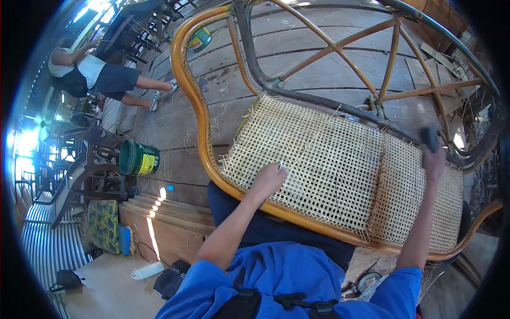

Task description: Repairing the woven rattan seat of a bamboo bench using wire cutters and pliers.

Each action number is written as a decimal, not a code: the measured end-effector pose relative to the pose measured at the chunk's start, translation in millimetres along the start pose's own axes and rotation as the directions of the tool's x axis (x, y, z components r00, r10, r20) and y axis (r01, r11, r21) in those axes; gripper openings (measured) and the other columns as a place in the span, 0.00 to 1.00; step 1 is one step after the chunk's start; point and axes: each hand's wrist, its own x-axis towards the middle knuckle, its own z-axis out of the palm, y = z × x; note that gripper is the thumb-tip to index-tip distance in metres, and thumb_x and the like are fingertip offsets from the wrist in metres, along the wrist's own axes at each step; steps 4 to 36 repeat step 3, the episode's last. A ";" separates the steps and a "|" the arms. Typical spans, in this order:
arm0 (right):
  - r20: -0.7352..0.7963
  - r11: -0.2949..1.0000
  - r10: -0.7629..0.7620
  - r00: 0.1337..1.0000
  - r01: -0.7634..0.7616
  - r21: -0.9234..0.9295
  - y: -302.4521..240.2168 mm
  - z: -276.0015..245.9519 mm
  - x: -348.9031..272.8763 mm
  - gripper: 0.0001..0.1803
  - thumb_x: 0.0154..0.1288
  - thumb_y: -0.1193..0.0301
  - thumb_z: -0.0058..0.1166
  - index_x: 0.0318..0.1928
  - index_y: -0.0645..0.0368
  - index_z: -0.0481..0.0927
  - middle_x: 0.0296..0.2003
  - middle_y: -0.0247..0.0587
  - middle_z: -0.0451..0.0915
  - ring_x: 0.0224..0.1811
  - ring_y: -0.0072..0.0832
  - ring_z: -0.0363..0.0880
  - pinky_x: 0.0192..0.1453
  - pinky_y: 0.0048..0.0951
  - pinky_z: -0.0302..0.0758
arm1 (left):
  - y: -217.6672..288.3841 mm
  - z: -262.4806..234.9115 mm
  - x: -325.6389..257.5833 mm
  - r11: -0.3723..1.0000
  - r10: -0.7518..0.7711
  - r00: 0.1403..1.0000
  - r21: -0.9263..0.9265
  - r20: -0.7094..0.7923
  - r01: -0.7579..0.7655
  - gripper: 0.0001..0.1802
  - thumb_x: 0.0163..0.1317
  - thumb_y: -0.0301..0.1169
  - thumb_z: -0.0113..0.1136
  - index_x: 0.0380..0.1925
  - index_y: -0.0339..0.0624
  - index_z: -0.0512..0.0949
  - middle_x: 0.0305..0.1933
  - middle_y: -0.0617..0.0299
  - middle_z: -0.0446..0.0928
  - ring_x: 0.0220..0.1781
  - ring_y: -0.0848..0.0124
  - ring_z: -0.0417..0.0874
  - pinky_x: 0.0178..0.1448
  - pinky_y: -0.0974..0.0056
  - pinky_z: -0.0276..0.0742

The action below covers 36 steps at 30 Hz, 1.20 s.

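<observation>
A rattan chair frame (201, 114) lies across my lap, with woven cane webbing (324, 149) stretched over its seat. Loose cane ends stick out along the webbing's edges. My left hand (270, 181) is closed near the webbing's left front part, pinching a thin silvery pointed tool (281, 165); its lower end is hidden by the fingers. Raised over the right part of the seat, my right hand (434, 160) grips a dark hammer-like tool (429, 138). Motion smears that tool, so its exact shape is unclear.
A green bucket (139, 158) stands left on the plank floor, another bucket (199, 40) farther off. At the far left a person (90, 72) sits working. Stacked boards (164, 218), a white bottle (147, 270) and dark chair frames (101, 159) lie left of me.
</observation>
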 end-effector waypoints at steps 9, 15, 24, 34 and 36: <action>0.220 0.987 -0.152 0.964 0.158 -0.008 -98.0 95.2 -42.4 0.28 0.54 0.75 0.54 0.58 0.55 0.68 0.55 0.54 0.70 0.58 0.43 0.69 0.63 0.40 0.63 | -6.3 8.3 53.4 0.996 -0.069 0.996 0.052 0.058 0.066 0.20 0.59 0.44 0.49 0.26 0.36 0.77 0.22 0.51 0.78 0.24 0.62 0.79 0.37 0.56 0.73; 0.220 0.987 -0.152 0.964 0.158 -0.008 -98.0 95.2 -42.4 0.28 0.54 0.75 0.54 0.58 0.55 0.68 0.55 0.54 0.70 0.58 0.43 0.69 0.63 0.40 0.63 | -6.3 8.3 53.4 0.996 -0.069 0.996 0.052 0.058 0.066 0.20 0.59 0.44 0.49 0.26 0.36 0.77 0.22 0.51 0.78 0.24 0.62 0.79 0.37 0.56 0.73; 0.220 0.987 -0.152 0.964 0.158 -0.008 -98.0 95.2 -42.4 0.28 0.54 0.75 0.54 0.58 0.55 0.68 0.55 0.54 0.70 0.58 0.43 0.69 0.63 0.40 0.63 | -6.3 8.3 53.4 0.996 -0.069 0.996 0.052 0.058 0.066 0.20 0.59 0.44 0.49 0.26 0.36 0.77 0.22 0.51 0.78 0.24 0.62 0.79 0.37 0.56 0.73; 0.220 0.987 -0.152 0.964 0.158 -0.008 -98.0 95.2 -42.4 0.28 0.54 0.75 0.54 0.58 0.55 0.68 0.55 0.54 0.70 0.58 0.43 0.69 0.63 0.40 0.63 | -6.3 8.3 53.4 0.996 -0.069 0.996 0.052 0.058 0.066 0.20 0.59 0.44 0.49 0.26 0.36 0.77 0.22 0.51 0.78 0.24 0.62 0.79 0.37 0.56 0.73; 0.220 0.987 -0.152 0.964 0.158 -0.008 -98.0 95.2 -42.4 0.28 0.54 0.75 0.54 0.58 0.55 0.68 0.55 0.54 0.70 0.58 0.43 0.69 0.63 0.40 0.63 | -6.3 8.3 53.4 0.996 -0.069 0.996 0.052 0.058 0.066 0.20 0.59 0.44 0.49 0.26 0.36 0.77 0.22 0.51 0.78 0.24 0.62 0.79 0.37 0.56 0.73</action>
